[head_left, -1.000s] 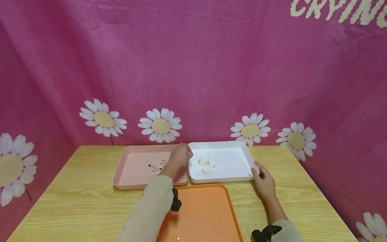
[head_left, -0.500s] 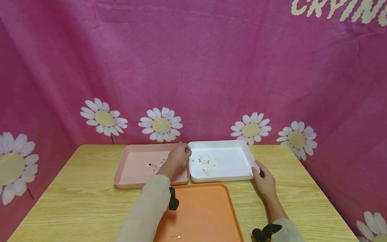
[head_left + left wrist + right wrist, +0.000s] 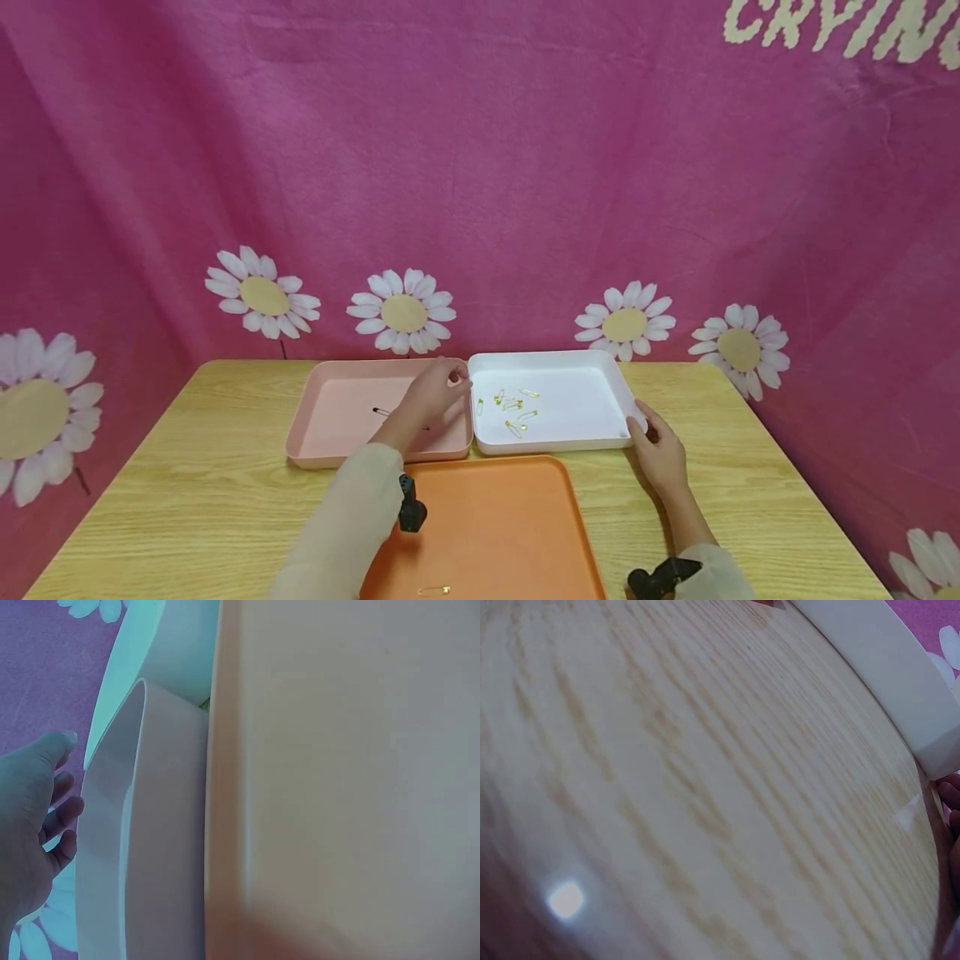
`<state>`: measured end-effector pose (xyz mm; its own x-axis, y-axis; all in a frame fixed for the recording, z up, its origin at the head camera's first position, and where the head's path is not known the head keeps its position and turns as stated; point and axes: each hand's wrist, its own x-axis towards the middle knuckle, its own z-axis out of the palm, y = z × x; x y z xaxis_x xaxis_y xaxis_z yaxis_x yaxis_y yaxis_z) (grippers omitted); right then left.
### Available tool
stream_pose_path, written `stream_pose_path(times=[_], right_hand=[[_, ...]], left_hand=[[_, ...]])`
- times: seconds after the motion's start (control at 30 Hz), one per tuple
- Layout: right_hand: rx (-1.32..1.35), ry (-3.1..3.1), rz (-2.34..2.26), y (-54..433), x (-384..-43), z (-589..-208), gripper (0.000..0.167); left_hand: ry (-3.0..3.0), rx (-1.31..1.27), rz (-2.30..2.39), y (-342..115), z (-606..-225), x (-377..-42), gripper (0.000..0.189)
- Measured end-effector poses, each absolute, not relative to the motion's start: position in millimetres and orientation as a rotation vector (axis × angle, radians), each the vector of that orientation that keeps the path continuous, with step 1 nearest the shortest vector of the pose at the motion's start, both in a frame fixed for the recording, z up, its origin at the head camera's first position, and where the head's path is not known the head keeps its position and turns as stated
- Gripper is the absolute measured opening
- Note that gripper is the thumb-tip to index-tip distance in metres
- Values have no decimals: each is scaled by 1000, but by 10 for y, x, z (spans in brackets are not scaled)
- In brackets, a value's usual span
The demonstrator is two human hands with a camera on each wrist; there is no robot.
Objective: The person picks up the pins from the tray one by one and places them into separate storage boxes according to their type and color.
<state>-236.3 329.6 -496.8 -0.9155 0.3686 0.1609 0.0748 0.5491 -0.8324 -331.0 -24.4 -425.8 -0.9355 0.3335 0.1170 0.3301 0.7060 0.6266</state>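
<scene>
My left hand [image 3: 433, 393] hovers over the right side of the pink tray [image 3: 327, 417], near the wall it shares with the white tray. In the left wrist view its fingers [image 3: 64, 821] are loosely bent, with nothing visible between them. Several gold safety pins [image 3: 513, 406] lie in the left half of the white tray [image 3: 581, 400]. With thumb and fingers, my right hand [image 3: 660, 450] holds that tray by its front right corner. Black safety pins [image 3: 381, 412] lie in the pink tray, partly hidden by the left hand and forearm.
In front of both trays lies an orange tray [image 3: 495, 517], bearing a gold safety pin [image 3: 433, 590] near its lower edge. All stand on a wooden table [image 3: 172, 492]. A pink daisy-print cloth [image 3: 480, 183] hangs behind.
A gold safety pin near the left fingertips has dropped into the white tray's left side. The left hand has since drawn slightly left and its fingers have loosened. The right hand keeps its place.
</scene>
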Motion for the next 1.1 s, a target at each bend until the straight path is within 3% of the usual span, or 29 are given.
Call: stream_pose_path(times=[0.4,0.73,1.1], right_hand=[[-367,-2470,1311,3284,-2355,-4959,54],[-354,-2468,1313,3286,-2356,-4955,54],[-354,-2481,1313,3288,-2351,-4942,55]], left_hand=[[2837,688,1085,-422,-4240,-3185,10],[2831,591,966,-637,-4195,-2963,19],[2879,917,1007,-966,-4227,-2757,19]])
